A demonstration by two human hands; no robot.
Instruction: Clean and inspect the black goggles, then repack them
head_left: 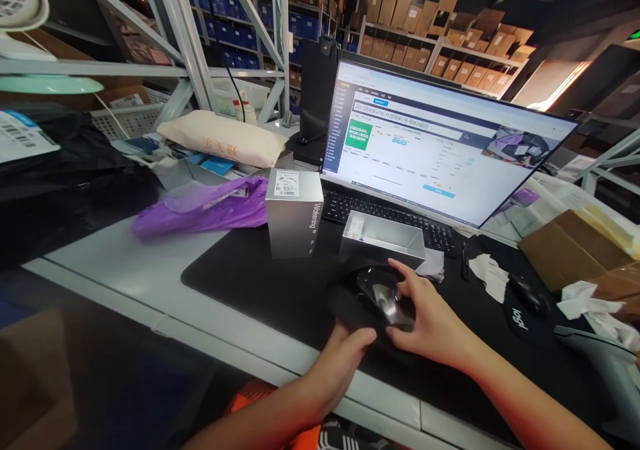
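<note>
We recorded a dark rounded item [383, 293], glossy on its upper face and blurred at its left edge, between both hands above the black mat [240, 270]. It lay just above and beyond the left hand [340, 360], and to the left of the right hand [430, 310], touching both.

Left hand: partly open, palm side up, thumb extended at the item's near edge; the fingers ran out of sight beneath it, so we could not tell their exact curl. It supported the item from below. Right hand: curved half open around the item's right side, index finger at the far edge, thumb at the near one, gripping it.

Just beyond the item we noted an open silver tray [385, 233], hollow side up, with the keyboard [350, 209] behind. To its left a tall silver box [295, 217] stood upright, a white label on top; a purple bag [210, 207] lay beside it. The lit monitor [425, 143] stood behind the keyboard.

On the right side we logged a pen [465, 263], crumpled white paper [490, 277], a black mouse [529, 295] and a cardboard box [575, 247]. Farther left lay a cream package [225, 140] and a black plastic bag [65, 183]. Loaded shelves [440, 47] filled the background.
</note>
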